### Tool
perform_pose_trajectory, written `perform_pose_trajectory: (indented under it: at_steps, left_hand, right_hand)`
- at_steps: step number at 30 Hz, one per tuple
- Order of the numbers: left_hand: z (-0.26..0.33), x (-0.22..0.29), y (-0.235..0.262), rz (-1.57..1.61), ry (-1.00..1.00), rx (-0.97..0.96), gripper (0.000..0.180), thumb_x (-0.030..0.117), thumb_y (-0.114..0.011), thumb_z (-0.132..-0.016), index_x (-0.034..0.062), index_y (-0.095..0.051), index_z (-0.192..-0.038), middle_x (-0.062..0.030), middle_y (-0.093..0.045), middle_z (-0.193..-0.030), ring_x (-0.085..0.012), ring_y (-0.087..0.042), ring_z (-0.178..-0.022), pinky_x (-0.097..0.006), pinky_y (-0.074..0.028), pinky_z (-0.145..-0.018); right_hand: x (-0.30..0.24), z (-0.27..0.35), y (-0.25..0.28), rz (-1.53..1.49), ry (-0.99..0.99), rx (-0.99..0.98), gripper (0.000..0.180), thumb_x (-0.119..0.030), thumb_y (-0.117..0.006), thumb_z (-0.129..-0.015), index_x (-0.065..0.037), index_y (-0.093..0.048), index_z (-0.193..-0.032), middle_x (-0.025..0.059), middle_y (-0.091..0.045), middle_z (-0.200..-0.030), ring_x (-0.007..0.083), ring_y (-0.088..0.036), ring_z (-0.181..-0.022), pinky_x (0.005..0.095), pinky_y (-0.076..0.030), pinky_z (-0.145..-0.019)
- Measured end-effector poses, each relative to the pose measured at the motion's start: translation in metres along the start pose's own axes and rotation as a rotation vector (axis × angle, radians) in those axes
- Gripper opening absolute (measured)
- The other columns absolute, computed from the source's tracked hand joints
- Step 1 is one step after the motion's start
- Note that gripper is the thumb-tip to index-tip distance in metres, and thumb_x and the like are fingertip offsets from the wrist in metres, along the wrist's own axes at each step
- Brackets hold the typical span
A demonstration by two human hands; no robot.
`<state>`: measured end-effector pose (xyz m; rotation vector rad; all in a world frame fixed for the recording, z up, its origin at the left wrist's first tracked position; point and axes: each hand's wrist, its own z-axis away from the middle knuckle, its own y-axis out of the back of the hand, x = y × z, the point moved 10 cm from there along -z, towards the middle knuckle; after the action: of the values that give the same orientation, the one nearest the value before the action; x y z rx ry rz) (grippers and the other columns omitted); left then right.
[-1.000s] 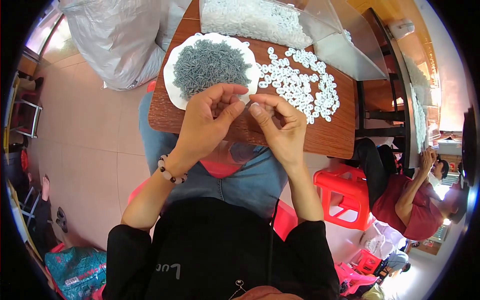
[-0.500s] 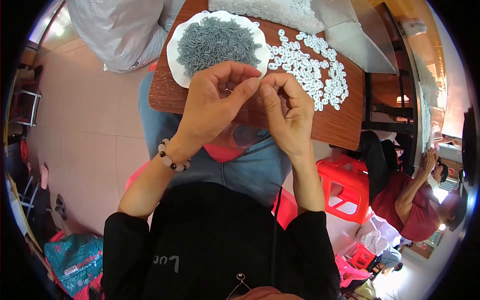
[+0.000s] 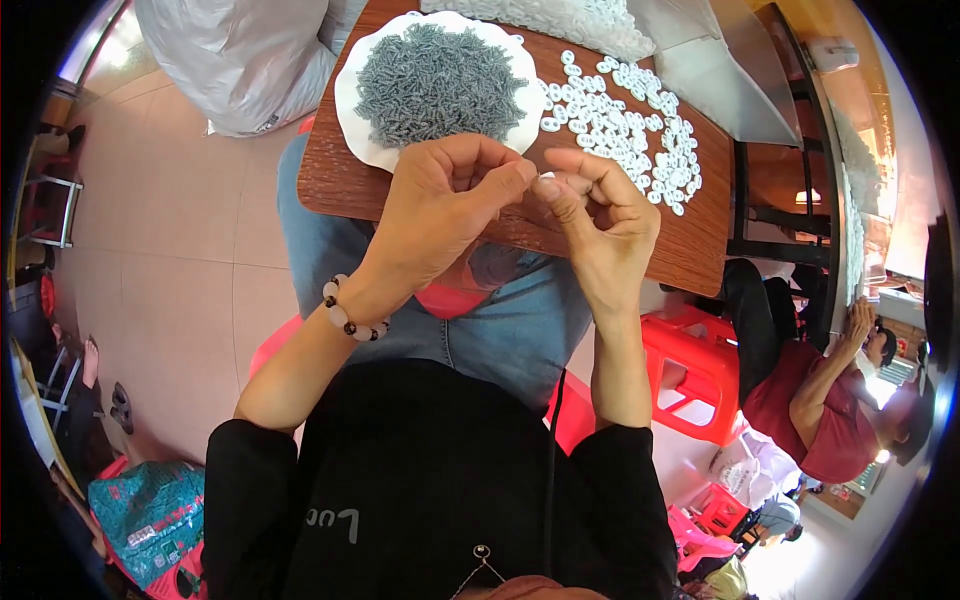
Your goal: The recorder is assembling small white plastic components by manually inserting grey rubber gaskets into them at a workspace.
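My left hand (image 3: 445, 205) and my right hand (image 3: 608, 225) meet fingertip to fingertip above the near edge of a brown wooden table (image 3: 340, 185). Thumb and index finger of the left are pinched together; what they hold, if anything, is hidden. Between the right thumb and a finger shows a small white plastic piece (image 3: 547, 176), its other fingers loosely curled. Just beyond the left hand stands a white scalloped plate (image 3: 350, 115), heaped with small grey slender pieces (image 3: 440, 85). Many white oval pieces with two holes (image 3: 620, 135) lie scattered beyond the right hand.
A pile of whitish translucent pieces (image 3: 560, 25) lies at the table's far side beside a grey panel (image 3: 740, 90). Large pale sacks (image 3: 235, 60) stand at left. Right of me are a red stool (image 3: 690, 375) and a person in a dark red shirt (image 3: 815, 410).
My right hand has shifted slightly right and its fingers have opened a little, showing the white piece at its fingertips. The left hand has moved slightly right and nearer, still pinched.
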<state>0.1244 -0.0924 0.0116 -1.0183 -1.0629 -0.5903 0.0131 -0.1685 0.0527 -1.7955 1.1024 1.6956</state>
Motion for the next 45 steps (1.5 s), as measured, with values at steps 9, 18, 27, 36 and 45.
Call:
perform_pose_trajectory:
  at_steps: [9,18,27,36,45]
  left_hand:
    - [0.0,-0.001,-0.006,-0.029,-0.016,-0.016,0.015,0.015,-0.066,-0.085,0.0007,-0.065,-0.087,0.0019,-0.059,-0.069,-0.0019,-0.044,-0.057,-0.016,-0.034,-0.05]
    - [0.006,-0.008,-0.016,-0.087,-0.005,-0.078,0.014,0.016,-0.066,-0.085,0.0016,-0.065,-0.088,0.0033,-0.059,-0.071,-0.001,-0.045,-0.059,-0.016,-0.034,-0.052]
    - [0.012,-0.015,-0.033,-0.095,0.038,-0.209,0.014,0.013,-0.064,-0.087,0.0,-0.064,-0.091,0.0005,-0.063,-0.079,-0.0023,-0.053,-0.069,-0.017,-0.041,-0.063]
    - [0.009,-0.021,-0.032,-0.107,0.048,-0.217,0.015,0.013,-0.063,-0.088,-0.001,-0.064,-0.092,-0.0025,-0.065,-0.084,-0.0051,-0.058,-0.075,-0.019,-0.046,-0.069]
    - [0.009,-0.02,-0.035,-0.075,0.029,-0.224,0.014,0.007,-0.062,-0.087,-0.0063,-0.062,-0.089,-0.007,-0.066,-0.082,-0.009,-0.064,-0.075,-0.021,-0.052,-0.071]
  right_hand:
    - [0.023,0.009,0.022,0.107,-0.05,0.002,0.013,-0.013,-0.064,-0.089,-0.001,-0.06,-0.089,-0.0008,-0.061,-0.074,0.0032,-0.052,-0.065,0.0171,-0.042,-0.06]
    - [0.041,0.03,0.026,-0.217,-0.237,-0.007,0.015,-0.015,-0.061,-0.091,-0.001,-0.062,-0.088,0.0044,-0.063,-0.077,0.0082,-0.057,-0.066,0.0207,-0.044,-0.06]
    - [0.014,0.034,0.026,-0.177,-0.174,-0.025,0.012,-0.012,-0.058,-0.091,0.0,-0.06,-0.089,0.0043,-0.063,-0.076,0.0061,-0.055,-0.068,0.0195,-0.044,-0.062]
    - [0.014,0.034,0.027,-0.163,-0.17,-0.024,0.011,-0.011,-0.058,-0.09,-0.001,-0.061,-0.087,0.0031,-0.062,-0.074,0.0049,-0.055,-0.066,0.0187,-0.043,-0.061]
    - [0.015,0.035,0.024,-0.111,-0.182,-0.047,0.011,-0.012,-0.059,-0.09,-0.002,-0.061,-0.086,0.002,-0.063,-0.073,0.0041,-0.054,-0.066,0.0183,-0.042,-0.06]
